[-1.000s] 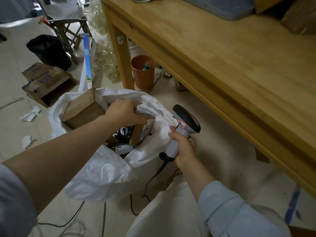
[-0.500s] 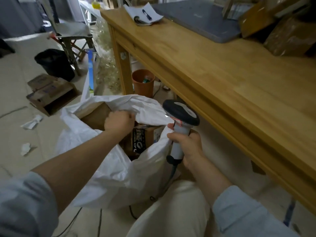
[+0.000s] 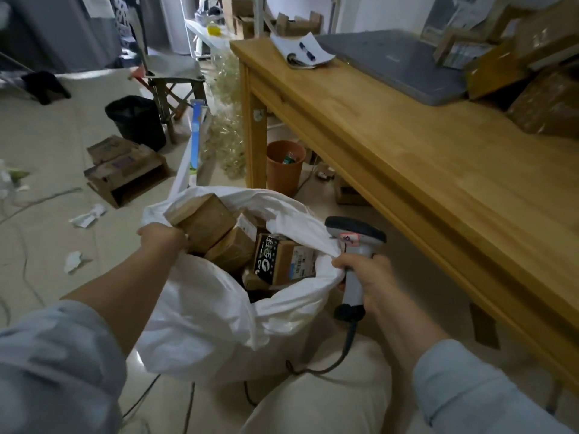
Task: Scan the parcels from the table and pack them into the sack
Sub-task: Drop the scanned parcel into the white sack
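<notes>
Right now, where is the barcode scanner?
In the head view, the barcode scanner sits right of centre, held in the right hand against the right rim of the white sack, beside the wooden table.

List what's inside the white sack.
Brown cardboard parcels fill the sack: a large box by the left hand, a black-taped box near the right hand and scanner. Whatever lies beneath them is hidden.
</notes>
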`<state>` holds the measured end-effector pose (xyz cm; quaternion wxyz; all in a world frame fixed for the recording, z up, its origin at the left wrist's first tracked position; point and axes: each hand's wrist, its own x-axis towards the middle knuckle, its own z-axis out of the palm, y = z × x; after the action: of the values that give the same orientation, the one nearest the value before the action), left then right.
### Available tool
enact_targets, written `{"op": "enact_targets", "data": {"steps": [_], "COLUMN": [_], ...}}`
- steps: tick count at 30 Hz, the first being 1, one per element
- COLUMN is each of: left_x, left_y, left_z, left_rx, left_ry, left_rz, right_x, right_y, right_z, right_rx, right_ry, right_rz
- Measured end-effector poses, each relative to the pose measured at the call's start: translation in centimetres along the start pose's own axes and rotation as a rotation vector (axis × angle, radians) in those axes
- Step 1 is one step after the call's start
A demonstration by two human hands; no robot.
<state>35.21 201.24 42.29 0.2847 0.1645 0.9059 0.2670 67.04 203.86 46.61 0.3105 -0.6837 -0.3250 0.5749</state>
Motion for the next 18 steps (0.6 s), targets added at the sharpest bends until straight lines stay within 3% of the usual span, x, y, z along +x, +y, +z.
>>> {"op": "enact_targets", "data": {"steps": [2, 5, 11, 16, 18], "left_x": [-0.7, -1.2, -3.8, -4.4, -4.3], "left_y": [1.3, 2.8, 3.8, -1.6, -2.3], "left_z": [-2.0, -5.5, -12.0, -10.3, -9.9], "left_rx": [-0.028, -0.086, -0.229, 0.109, 0.142], "left_ry": [0.020, 0.097, 0.164, 0.095, 0.041], "left_rz": [0.055, -0.003, 0.132, 0.078, 0.071], "right_x": [-0.6, -1.1, -3.6, -4.4, -4.1], "right_y": [-0.6, -1.8, -2.6, 1.4, 1.6], "right_z": [0.3, 0.8, 1.5, 2.5, 2.2], "right_rx": [0.025, 0.081, 0.156, -0.027, -0.064], "right_ry": [-0.024, -0.019, -0.043, -0.134, -0.138], "right_rz": [0.024, 0.004, -0.173, -0.067, -0.023]}}
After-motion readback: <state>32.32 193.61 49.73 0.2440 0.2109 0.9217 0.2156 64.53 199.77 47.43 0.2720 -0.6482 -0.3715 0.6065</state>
